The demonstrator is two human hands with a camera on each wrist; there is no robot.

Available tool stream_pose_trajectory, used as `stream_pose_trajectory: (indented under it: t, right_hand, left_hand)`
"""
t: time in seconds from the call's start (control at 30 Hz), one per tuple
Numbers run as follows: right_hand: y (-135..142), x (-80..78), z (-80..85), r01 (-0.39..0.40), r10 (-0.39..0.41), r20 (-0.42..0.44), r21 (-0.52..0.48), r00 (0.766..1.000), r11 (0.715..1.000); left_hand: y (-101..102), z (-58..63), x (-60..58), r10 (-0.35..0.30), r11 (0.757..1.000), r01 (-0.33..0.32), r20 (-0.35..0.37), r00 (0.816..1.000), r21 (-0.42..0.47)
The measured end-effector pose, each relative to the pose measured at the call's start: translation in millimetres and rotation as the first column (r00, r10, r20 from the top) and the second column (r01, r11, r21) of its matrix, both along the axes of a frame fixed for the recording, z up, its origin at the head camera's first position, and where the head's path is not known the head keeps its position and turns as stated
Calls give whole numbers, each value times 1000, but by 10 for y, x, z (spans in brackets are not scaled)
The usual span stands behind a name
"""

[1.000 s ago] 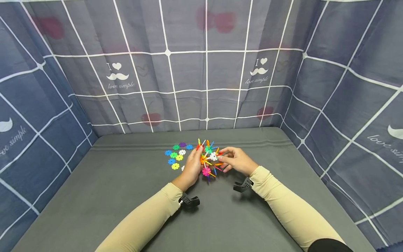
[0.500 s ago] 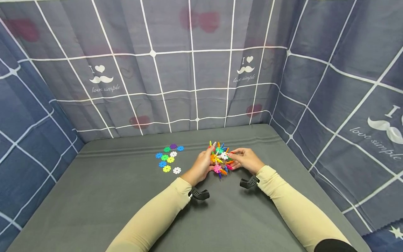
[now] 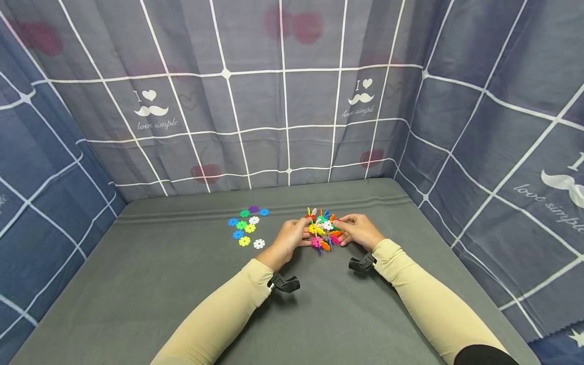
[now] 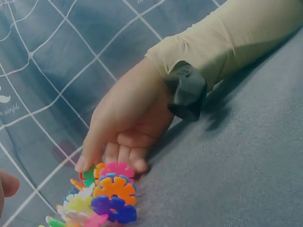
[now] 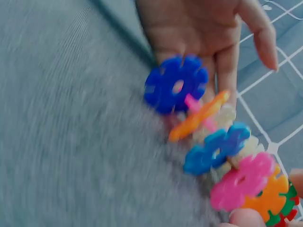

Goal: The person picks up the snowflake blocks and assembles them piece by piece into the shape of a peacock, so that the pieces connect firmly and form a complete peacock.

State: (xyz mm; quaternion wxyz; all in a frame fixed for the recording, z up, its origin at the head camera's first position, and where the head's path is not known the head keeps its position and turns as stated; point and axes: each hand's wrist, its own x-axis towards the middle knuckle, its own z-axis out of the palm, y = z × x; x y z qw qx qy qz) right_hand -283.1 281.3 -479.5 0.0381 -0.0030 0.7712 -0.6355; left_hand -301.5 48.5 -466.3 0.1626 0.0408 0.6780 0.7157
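A many-coloured ball of interlocking plastic discs (image 3: 327,226) is held just over the grey cloth. The right hand (image 3: 360,230) pinches its right side between thumb and fingers; the left wrist view shows this right hand (image 4: 130,109) gripping discs beside a pink one (image 4: 118,170). On the ball's left is the left hand (image 3: 288,241), fingers extended. In the right wrist view the left hand (image 5: 194,28) has its thumb straight and apart from the ball, with its fingers partly hidden behind a blue disc (image 5: 163,97). Right fingertips (image 5: 248,218) show at that view's lower edge.
Several loose discs, among them a yellow disc (image 3: 244,241) and a white disc (image 3: 259,244), lie flat left of the hands. Grey cloth (image 3: 182,284) covers the table. A checked curtain (image 3: 255,111) stands behind and at both sides.
The head view swung right, then steadied. Over the last half second the left hand drew slightly left and its thumb came away from the ball. The ball turned a little in the right hand.
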Motion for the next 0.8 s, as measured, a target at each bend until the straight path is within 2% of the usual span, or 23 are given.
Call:
stream_pose_trajectory:
  t: [0.1,0.2,0.3,0.37,0.43,0.47,0.53,0.6,0.67,0.73,0.8]
  right_hand:
    - [8,15,9,-12,14,-17,116,1000,993]
    - [15,30,26,-22,25,-13,191,1000,981]
    - [26,32,55,-39,44,-12,246,999,968]
    - [39,33,78,-17,32,-43,304,999,952]
    - [50,43,108,32,19,-123,397,992,917]
    - [44,50,129,73,12,-188,442,982,894]
    - [-8,81,199,170,4,-323,508,946,845]
    - [-124,112,288,237,47,-461,538,886,809]
    - [-305,131,382,240,131,-554,546,822,803]
    - [-517,120,440,170,250,-587,567,770,806]
    - [-747,92,463,49,384,-556,611,737,790]
  left_hand:
    - [-39,6,26,11,1000,-11,-20,1000,-16]
    - [-105,6,61,18,999,-20,-46,999,-28]
    - [-240,15,84,31,994,-45,-142,989,-98]
    - [-389,24,74,29,974,-87,-264,964,-208]
    - [-597,25,45,12,933,-156,-406,914,-324]
    - [-718,18,22,0,905,-200,-472,882,-375]
    - [-977,-5,-28,-29,839,-298,-583,812,-455]
    - [-1238,-47,-68,-51,783,-371,-646,762,-500]
    - [-1459,-81,-91,-73,732,-413,-665,743,-542]
    - [-1621,-111,-93,-104,700,-412,-655,749,-583]
    - [-1720,-140,-92,-152,680,-388,-636,756,-623]
